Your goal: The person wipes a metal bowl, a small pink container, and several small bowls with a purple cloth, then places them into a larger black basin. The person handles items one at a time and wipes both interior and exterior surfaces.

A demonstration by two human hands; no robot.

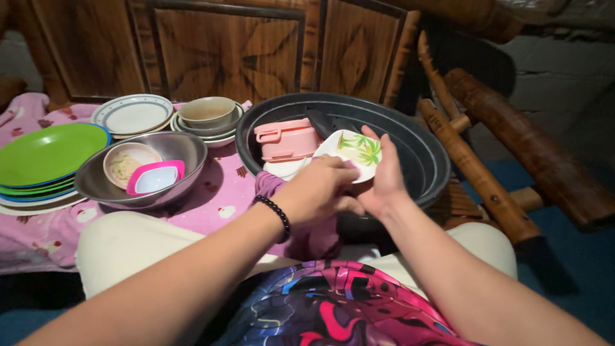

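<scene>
My right hand (383, 182) holds a small white plate with a green leaf pattern (357, 150) over the rim of a large dark basin (423, 150). My left hand (318, 190), with a black bead bracelet on the wrist, presses a purple cloth (272, 186) against the plate's near side. Inside the basin lie a pink lidded container (287, 139) and a white dish (284, 168).
On a pink patterned cloth (221, 198) to the left stand a steel bowl (186, 150) holding two small bowls, stacked green plates (45, 154), white plates (131, 115) and stacked beige bowls (206, 112). Wooden cabinet doors behind, bamboo chair frame (474, 166) at right.
</scene>
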